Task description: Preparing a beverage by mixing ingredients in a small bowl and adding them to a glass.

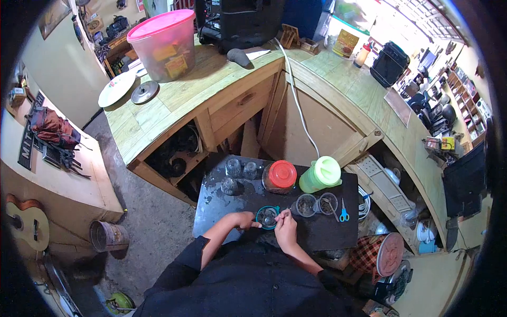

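Observation:
A small round strainer with a teal rim (pixel 268 217) is in front of me over the dark low table (pixel 328 233). My left hand (pixel 243 220) grips its left edge between thumb and fingers. My right hand (pixel 286 228) is closed at the right edge, around what looks like a thin spoon handle; the spoon's bowl (pixel 270 221) appears to lie inside the strainer. To the right are two clear plastic tubs, one with dark contents (pixel 306 205) and one with a spoon in it (pixel 327 203). Blue-handled scissors (pixel 344 215) lie beside them.
Behind stand several clear glasses (pixel 233 168), a red-lidded jar (pixel 280 176) and a green pitcher (pixel 320 174). A wooden counter (pixel 178 103) wraps around the table, bearing a pink-lidded bucket (pixel 162 47). A white cable (pixel 299 103) hangs down behind the pitcher.

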The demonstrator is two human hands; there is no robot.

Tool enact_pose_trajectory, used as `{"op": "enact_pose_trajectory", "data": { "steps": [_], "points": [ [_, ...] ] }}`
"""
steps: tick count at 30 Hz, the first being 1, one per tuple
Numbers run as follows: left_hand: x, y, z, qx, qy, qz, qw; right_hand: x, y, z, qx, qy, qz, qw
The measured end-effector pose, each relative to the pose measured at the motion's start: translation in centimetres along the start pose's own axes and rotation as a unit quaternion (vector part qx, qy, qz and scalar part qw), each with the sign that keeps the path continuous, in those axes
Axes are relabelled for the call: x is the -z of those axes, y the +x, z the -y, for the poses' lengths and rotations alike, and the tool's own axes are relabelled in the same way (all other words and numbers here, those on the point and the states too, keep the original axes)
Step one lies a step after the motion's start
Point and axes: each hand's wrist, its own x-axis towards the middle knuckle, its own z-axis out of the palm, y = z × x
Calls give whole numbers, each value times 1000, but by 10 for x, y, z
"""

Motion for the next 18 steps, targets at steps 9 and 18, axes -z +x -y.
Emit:
{"op": "enact_pose_trajectory", "data": {
  "steps": [9,18],
  "points": [
    [3,-1,-4,14,4,0,1000,0,3,0,42,-48,-14,998],
    [10,-12,-14,7,21,16,1000,27,24,12,158,55,118,979]
  ]
}}
